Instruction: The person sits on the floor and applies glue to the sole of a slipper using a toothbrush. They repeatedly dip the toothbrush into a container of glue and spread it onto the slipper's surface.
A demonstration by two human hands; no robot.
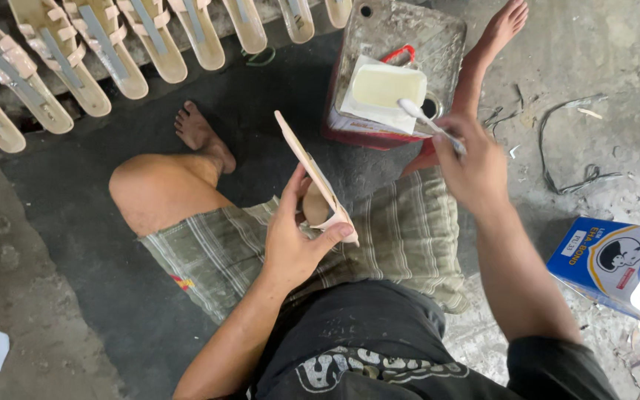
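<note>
My left hand [294, 233] grips a beige sandal sole [312, 174] by its lower end, held up on edge over my lap. My right hand [472, 167] holds a small brush [427, 118] whose pale tip hangs over a white square tub of yellowish glue [383, 89]. The tub rests on a worn metal can with a red handle [401, 30], just past my knees.
A row of several beige sandals with straps [75, 52] lies along the top left. A blue and white box [609, 259] stands at the right. Loose wires [572, 148] and scraps litter the concrete floor. My bare feet [201, 133] rest by the can.
</note>
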